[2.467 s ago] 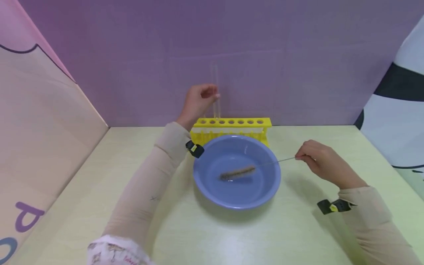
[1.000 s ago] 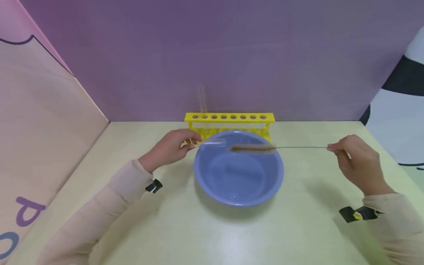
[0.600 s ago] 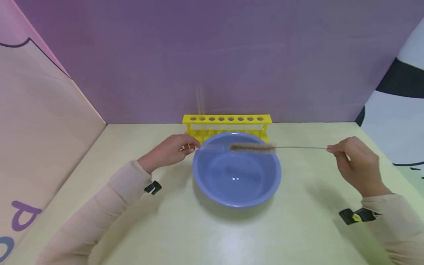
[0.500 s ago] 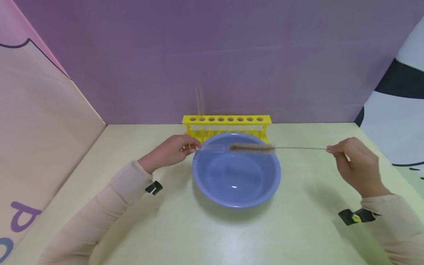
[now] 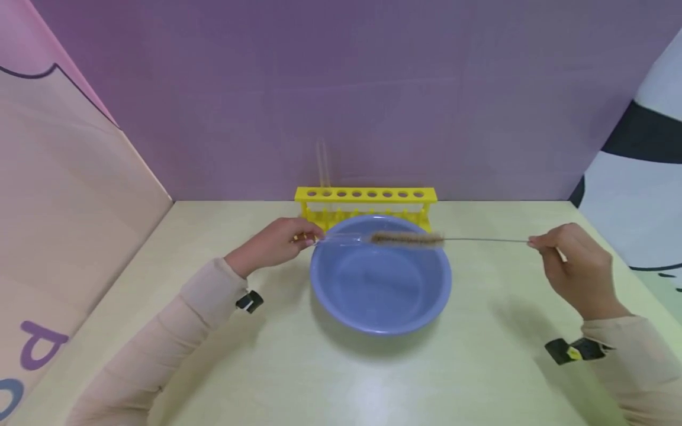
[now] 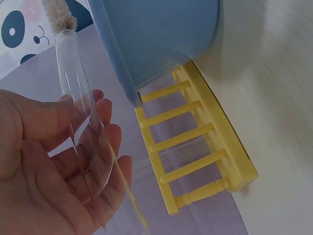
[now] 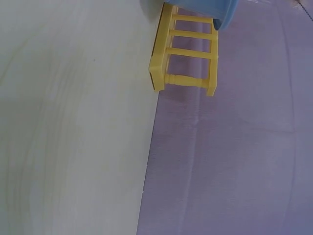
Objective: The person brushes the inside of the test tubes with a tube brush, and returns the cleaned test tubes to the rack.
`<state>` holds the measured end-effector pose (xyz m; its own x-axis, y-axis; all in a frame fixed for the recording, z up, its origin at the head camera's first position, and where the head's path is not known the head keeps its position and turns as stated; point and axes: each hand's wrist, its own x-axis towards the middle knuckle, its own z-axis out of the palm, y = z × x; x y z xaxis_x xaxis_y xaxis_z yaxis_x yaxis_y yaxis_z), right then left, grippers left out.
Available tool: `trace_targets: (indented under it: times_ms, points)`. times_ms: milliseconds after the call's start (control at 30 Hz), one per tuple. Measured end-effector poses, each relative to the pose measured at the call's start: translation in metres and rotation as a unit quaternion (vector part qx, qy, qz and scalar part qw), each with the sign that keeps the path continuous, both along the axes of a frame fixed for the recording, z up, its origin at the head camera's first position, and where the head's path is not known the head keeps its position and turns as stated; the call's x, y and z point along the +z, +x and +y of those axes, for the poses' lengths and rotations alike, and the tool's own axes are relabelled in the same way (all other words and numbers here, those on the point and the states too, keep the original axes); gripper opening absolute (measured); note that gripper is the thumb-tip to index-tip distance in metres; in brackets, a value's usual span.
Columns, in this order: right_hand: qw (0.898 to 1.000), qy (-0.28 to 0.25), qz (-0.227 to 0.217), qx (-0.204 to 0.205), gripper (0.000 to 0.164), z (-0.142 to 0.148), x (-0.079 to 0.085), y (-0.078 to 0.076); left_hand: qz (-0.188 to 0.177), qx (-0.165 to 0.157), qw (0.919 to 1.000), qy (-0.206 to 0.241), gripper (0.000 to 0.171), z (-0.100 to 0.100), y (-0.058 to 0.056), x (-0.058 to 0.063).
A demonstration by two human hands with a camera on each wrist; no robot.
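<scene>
My left hand (image 5: 274, 245) holds a clear glass test tube (image 5: 341, 239) lying level over the basin's left rim, its mouth pointing right. In the left wrist view, thumb and fingers wrap round the test tube (image 6: 73, 73), and the bristle tip shows right at its mouth. From the other side, my right hand (image 5: 578, 269) pinches the thin wire handle of a test tube brush (image 5: 407, 239). The brush's tan bristles hang level above the blue basin (image 5: 380, 330), in line with the tube. The right wrist view does not show the right hand's grip.
Behind the basin stands a yellow test tube rack (image 5: 364, 199) with a row of holes. Another clear tube (image 5: 322, 163) stands upright near its left end. A purple backdrop (image 5: 373, 94) rises at the table's (image 5: 373, 378) back edge, with printed panels on both sides.
The left hand has brought its tube down from above the rack and turned it level. The right hand has lifted the brush out of the basin and moved right. Lately both barely move.
</scene>
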<state>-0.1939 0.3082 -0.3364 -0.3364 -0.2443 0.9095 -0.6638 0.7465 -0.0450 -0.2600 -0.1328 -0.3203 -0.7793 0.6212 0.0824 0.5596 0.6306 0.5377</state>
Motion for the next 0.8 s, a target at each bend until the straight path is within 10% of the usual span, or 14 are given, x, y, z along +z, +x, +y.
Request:
trace_targets:
  times_ms: [800]
  points:
    - [0.999, -0.031, 0.025, 0.021, 0.046, -0.0084, -0.0011, -0.0059, -0.018, -0.013, 0.9996, 0.017, 0.025, 0.0068, -0.0031, -0.0010]
